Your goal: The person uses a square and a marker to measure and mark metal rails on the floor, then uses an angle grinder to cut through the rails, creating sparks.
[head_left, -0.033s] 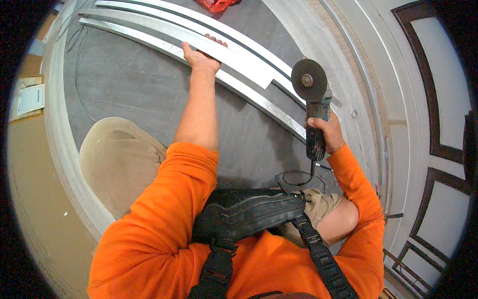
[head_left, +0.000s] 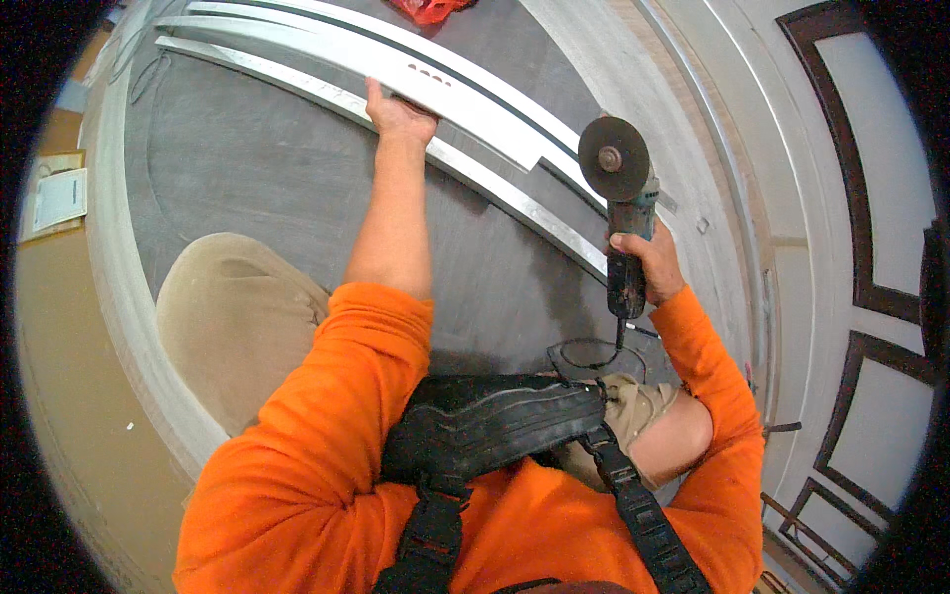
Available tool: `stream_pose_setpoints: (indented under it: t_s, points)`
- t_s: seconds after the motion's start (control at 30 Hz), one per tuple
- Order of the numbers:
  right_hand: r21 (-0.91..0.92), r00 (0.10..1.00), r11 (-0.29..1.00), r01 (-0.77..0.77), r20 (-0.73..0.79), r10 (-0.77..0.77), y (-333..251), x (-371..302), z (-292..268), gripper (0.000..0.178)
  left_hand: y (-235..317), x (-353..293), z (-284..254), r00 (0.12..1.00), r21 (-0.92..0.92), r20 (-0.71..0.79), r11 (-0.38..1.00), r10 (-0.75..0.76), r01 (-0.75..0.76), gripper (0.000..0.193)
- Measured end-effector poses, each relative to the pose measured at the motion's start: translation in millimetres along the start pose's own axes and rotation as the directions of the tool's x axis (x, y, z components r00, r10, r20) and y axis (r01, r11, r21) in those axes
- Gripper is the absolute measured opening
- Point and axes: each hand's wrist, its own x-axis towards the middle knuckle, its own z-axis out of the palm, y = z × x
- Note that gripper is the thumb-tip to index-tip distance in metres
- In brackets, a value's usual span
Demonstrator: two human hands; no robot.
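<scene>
My left hand [head_left: 401,121] reaches under a long white strip [head_left: 485,131]. Its thumb is at the near edge, and only the fingertips show at the strip's far side; the rest of the fingers are hidden beneath. At the right, my right hand [head_left: 665,262] is wrapped around the body of an angle grinder [head_left: 627,275]. The grinder stands nearly upright in view, its dark round disc [head_left: 614,148] at the top, just beyond the strip's near right end. Whether the disc spins I cannot tell.
Another metal bar [head_left: 534,210] lies nearer me, and a white length [head_left: 539,114] lies behind the held strip, all on a grey floor [head_left: 267,139]. The grinder's black cord [head_left: 594,364] loops by my knee. A red plastic bag [head_left: 427,10] is at the far edge. Panelled doors [head_left: 896,178] stand right.
The held strip has tilted a little, showing more of its white face, and less of my left fingertips shows past it. The grinder and my right hand stay almost still.
</scene>
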Motion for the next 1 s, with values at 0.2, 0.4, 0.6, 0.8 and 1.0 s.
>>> stream_pose_setpoints:
  t_s: [0.2, 0.4, 0.6, 0.8, 1.0]
  points:
    - [0.006, 0.999, 1.000, -0.017, -0.027, 0.017, 4.7, 0.3, -6.3, 0.043, -11.5, -7.4, 9.3, 0.995, 0.145, -0.003, 0.985, 0.097, -0.096, 0.061]
    - [-0.005, 1.000, 1.000, -0.002, -0.019, 0.002, 5.3, 1.5, -2.9, 0.044, -3.2, 4.3, -6.6, 0.997, 0.023, 0.060, 0.998, 0.058, -0.059, 0.059]
    - [-0.016, 0.999, 0.999, 0.046, 0.002, -0.046, 2.7, -0.4, -1.5, 0.046, 0.4, 0.3, -2.2, 0.960, -0.093, 0.270, 0.995, 0.071, -0.047, 0.067]
    - [-0.179, 0.988, 0.972, 0.152, 0.063, -0.142, 6.4, 2.6, -7.4, 0.051, 7.9, -0.7, -3.7, 0.955, -0.065, 0.291, 0.997, 0.053, -0.036, 0.073]
    - [-0.209, 0.983, 0.963, 0.172, 0.094, -0.155, 2.1, -1.4, -6.4, 0.059, 9.8, -21.3, 9.5, 0.981, 0.201, 0.066, 0.961, 0.182, -0.192, 0.082]
